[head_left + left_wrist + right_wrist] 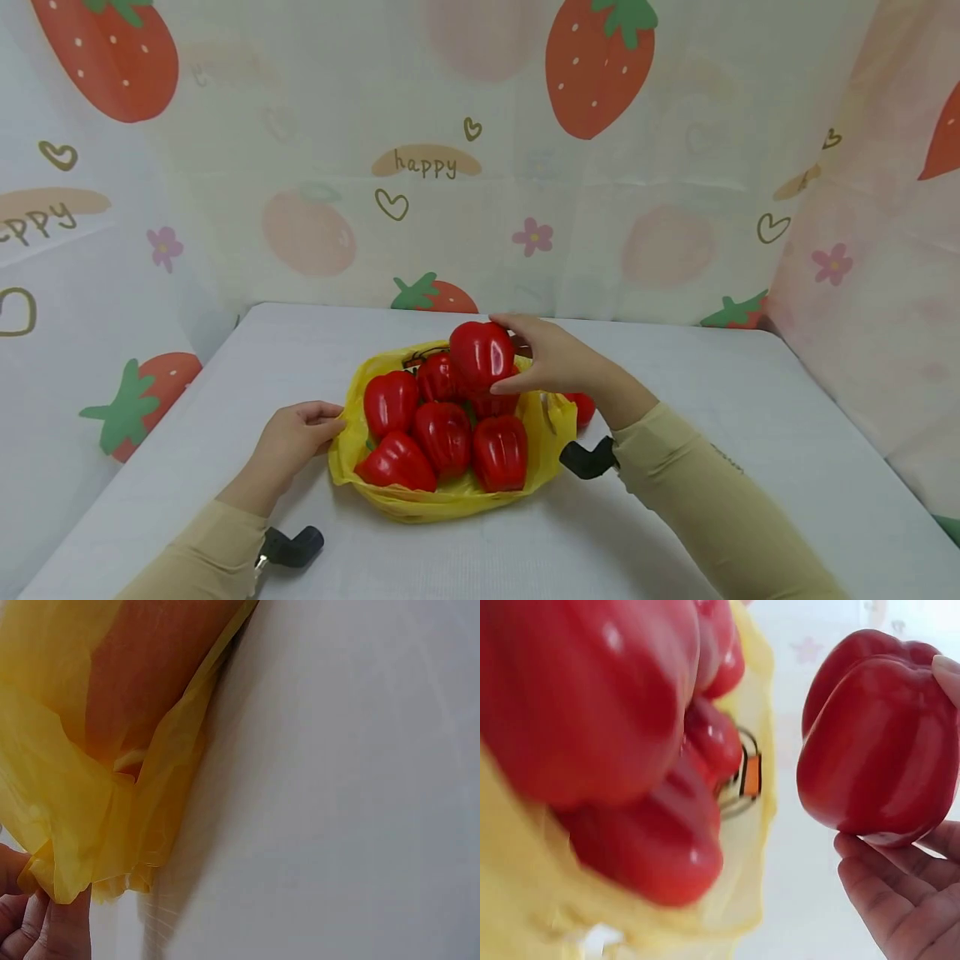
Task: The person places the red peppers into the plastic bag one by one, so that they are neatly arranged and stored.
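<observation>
My right hand [558, 358] grips a red bell pepper [482, 354] between thumb and fingers, over the back of an open yellow plastic bag [397, 505]. In the right wrist view, that glossy pepper [877, 750] is held apart from the peppers [645, 825] in the bag. Several red bell peppers [443, 437] lie inside the bag, some partly covered by others. At the bag's left edge, my left hand [296, 437] pinches the rim. The left wrist view has its fingers [64, 926] on the gathered yellow plastic [67, 825].
Another red pepper [582, 412] lies just right of the bag, partly hidden by the bag and the right forearm. The bag stands on a white table [750, 433]. A strawberry-printed cloth [480, 233] hangs behind and at both sides.
</observation>
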Motion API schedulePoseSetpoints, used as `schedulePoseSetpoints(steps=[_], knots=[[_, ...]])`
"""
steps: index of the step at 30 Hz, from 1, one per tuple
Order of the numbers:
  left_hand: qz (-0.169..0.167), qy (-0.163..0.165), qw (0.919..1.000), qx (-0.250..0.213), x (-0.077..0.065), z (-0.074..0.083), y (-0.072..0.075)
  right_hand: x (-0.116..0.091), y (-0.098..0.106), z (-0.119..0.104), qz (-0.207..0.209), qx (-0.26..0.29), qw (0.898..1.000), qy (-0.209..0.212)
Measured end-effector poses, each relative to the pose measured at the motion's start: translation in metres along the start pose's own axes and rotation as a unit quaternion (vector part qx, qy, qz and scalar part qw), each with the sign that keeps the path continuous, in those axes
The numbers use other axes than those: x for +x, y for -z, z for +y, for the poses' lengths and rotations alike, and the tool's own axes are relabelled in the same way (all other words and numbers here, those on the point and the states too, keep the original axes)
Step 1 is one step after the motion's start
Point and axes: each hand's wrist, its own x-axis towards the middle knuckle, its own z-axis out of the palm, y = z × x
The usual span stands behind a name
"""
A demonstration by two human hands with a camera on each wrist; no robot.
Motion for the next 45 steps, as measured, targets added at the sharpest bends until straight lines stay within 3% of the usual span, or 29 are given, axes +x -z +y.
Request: schedulePoseSetpoints(steps=[20,26,33,45], knots=[[-0.002,0.001,1.0000,0.008,0.000,0.000,0.001,0.032,-0.051,-0.047,-0.057,-0.072,0.996,0.000],[-0.003,-0.003,1.0000,0.009,0.000,-0.001,0.001,0.035,-0.061,-0.050,-0.061,-0.103,0.993,-0.003],[-0.003,-0.003,0.9999,0.010,0.001,-0.001,0.001,0.038,-0.067,-0.048,-0.057,-0.103,0.993,-0.023],[-0.006,-0.006,0.9999,0.007,0.001,-0.001,0.001,0.043,-0.073,-0.054,-0.053,-0.111,0.992,-0.019]])
